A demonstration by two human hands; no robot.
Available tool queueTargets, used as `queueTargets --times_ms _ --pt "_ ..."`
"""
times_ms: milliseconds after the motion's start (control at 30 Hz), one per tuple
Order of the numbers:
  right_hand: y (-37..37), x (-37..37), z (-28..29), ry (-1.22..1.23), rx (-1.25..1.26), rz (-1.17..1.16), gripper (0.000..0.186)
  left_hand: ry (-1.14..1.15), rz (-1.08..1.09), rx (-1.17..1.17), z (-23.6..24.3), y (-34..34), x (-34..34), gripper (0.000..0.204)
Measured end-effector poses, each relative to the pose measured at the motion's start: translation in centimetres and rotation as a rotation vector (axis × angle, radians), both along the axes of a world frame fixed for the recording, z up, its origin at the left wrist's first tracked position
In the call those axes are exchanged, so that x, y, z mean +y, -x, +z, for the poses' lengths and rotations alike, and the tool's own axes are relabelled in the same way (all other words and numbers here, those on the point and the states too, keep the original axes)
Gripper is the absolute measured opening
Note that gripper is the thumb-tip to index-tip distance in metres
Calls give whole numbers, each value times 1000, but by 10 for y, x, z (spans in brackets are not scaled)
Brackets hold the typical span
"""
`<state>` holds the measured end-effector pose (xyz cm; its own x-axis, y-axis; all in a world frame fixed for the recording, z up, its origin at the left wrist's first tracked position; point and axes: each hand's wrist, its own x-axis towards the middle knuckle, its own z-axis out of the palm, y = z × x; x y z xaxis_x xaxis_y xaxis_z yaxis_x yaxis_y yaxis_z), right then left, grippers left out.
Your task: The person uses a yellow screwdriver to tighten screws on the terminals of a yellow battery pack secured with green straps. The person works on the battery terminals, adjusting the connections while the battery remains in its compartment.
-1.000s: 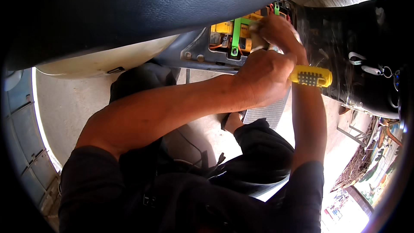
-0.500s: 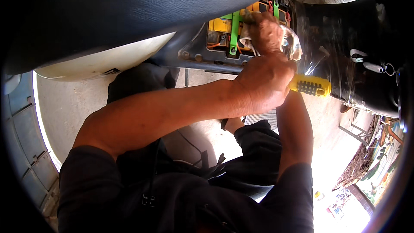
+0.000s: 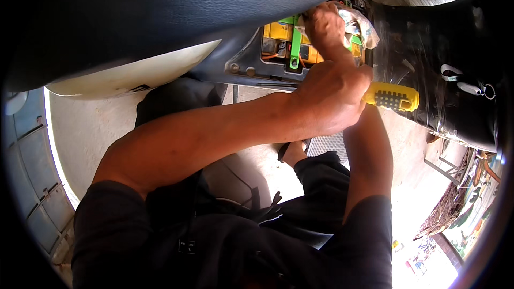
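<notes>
My left hand point(image 3: 334, 99) is closed around a tool with a yellow and grey handle point(image 3: 396, 97); its working end is hidden. Beyond it, my right hand point(image 3: 325, 25) reaches into an open compartment, its fingers closed on a pale patterned rag point(image 3: 361, 25). The right forearm passes beneath the left hand. In the compartment sit yellow batteries point(image 3: 279, 31) with a bright green strap point(image 3: 295, 45) across them. Orange wire point(image 3: 269, 56) shows at the near left corner. The right fingertips and what they touch are hidden.
A large dark padded seat point(image 3: 187, 10) overhangs the compartment's left side. To the right is a scratched black panel point(image 3: 417, 48) bearing keys on a ring point(image 3: 476, 88). Below lie a pale body panel point(image 3: 134, 75), the concrete floor point(image 3: 96, 128) and a metal grating point(image 3: 327, 147).
My right hand has shifted slightly up and left within the compartment. The rag now spreads farther up to its right. The left hand keeps the yellow-handled tool, barely moved.
</notes>
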<state>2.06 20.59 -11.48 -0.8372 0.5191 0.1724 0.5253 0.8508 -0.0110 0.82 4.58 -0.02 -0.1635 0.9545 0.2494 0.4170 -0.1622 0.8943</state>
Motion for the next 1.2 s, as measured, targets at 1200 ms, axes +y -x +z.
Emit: queueTargets --times_ms 1200 --pt "-147 -104 149 1228 809 -474 48 352 -222 236 -24 -7 19 37"
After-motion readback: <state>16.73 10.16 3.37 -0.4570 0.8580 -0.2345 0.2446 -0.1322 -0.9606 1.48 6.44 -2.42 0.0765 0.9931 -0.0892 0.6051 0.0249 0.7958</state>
